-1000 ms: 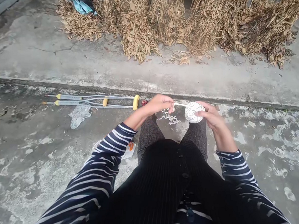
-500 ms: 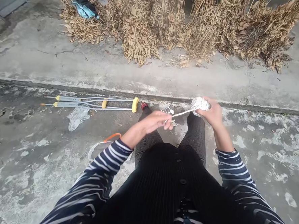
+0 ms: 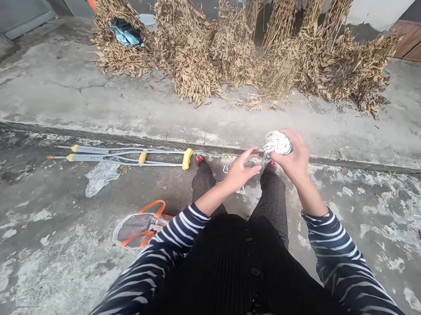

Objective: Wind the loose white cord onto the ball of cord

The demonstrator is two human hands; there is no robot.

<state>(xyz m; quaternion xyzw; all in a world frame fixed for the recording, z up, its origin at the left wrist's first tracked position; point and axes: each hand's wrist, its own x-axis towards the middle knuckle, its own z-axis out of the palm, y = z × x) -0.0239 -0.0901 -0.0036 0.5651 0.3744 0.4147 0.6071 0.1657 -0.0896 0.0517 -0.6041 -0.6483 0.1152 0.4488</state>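
Observation:
A ball of white cord [image 3: 277, 143] is gripped by my right hand [image 3: 293, 159], whose fingers curve round its right side. Just left of the ball, my left hand [image 3: 242, 171] has its thumb and fingers spread apart, with nothing seen between them. More white cord [image 3: 242, 190] lies in a loose tangle on the ground between my feet, partly hidden behind my left hand.
Crutches [image 3: 153, 158] and a clear plastic bag [image 3: 102, 177] lie on the ground at left. Nearer me is a bag with orange handles [image 3: 134, 230]. A low concrete step [image 3: 205, 124] runs across, with dried plants [image 3: 198, 66] on it against the wall.
My left hand has let go of the cord strand, opened and moved right towards the ball. The ball has turned and shifted slightly left in my right hand. The view has tilted up a little.

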